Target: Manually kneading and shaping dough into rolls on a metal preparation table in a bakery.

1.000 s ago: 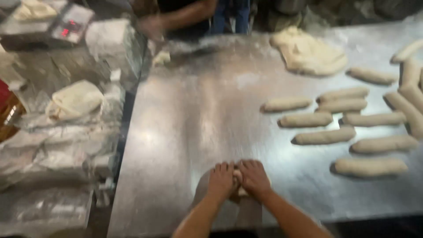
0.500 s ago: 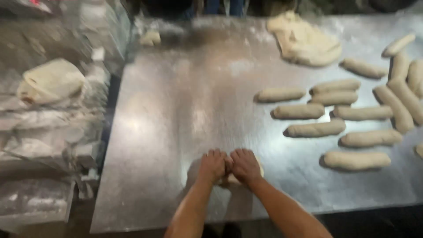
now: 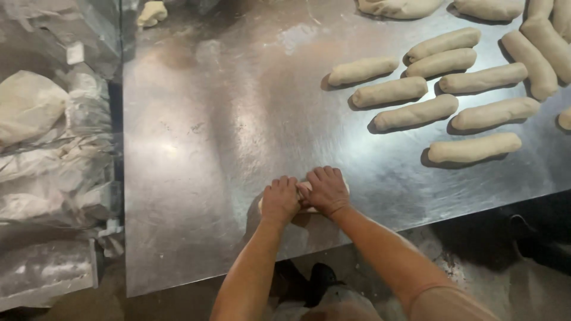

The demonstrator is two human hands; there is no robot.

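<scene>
Dough piece (image 3: 307,191) sat near the front edge of the steel table (image 3: 196,148), mostly hidden under both hands. Left hand (image 3: 280,200) & right hand (image 3: 325,190) lay side by side, palms down, pressing on it w/ fingers curled over. Rolled dough logs (image 3: 416,89) lay in rows well apart, upper right.

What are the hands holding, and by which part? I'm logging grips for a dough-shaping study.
Both the left hand and right hand press palms down on top of a small pale dough piece on the steel table; it is covered rather than lifted.
</scene>
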